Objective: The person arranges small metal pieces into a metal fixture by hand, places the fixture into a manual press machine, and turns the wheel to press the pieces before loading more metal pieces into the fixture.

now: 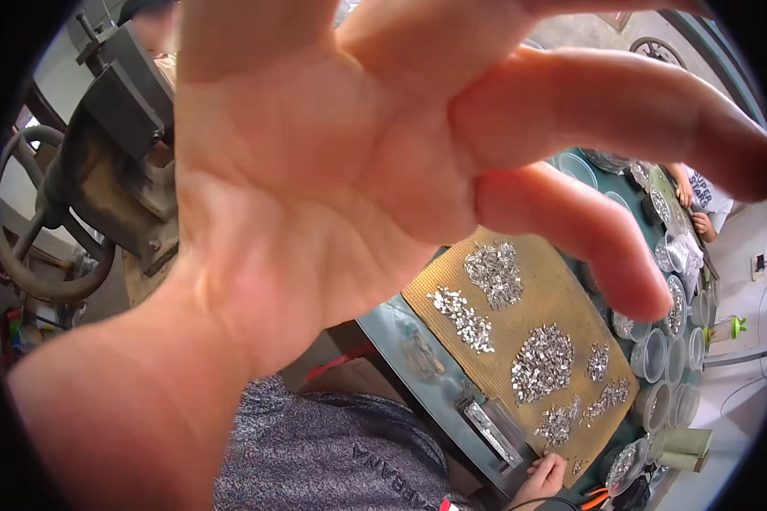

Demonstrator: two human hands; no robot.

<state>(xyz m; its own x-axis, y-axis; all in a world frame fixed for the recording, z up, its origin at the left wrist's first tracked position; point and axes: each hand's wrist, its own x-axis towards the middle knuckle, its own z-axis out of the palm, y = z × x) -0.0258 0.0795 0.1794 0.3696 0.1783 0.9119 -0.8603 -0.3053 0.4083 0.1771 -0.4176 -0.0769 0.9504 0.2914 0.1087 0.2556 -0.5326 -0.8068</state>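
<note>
My left hand (315, 170) fills much of the head view, held close up with its palm showing and its fingers spread. It holds nothing, and its upper fingertips run out of the picture. My right hand (545, 475) rests low at the table's near edge, its fingers curled; whether something is in them is hidden. Beside it lies a tan textured mat (562, 281) bearing separate heaps of small silver metal pieces (542, 364). A narrow metal holder (493, 433) with a bright strip along it sits on the table just left of that hand.
Clear round plastic tubs (650, 356), some holding metal pieces, line the mat's right side. At the left stands a dark machine (115, 170) with a large handwheel (30, 213). Another person's hands (701, 223) are at the far right; a further person (155, 34) appears upper left.
</note>
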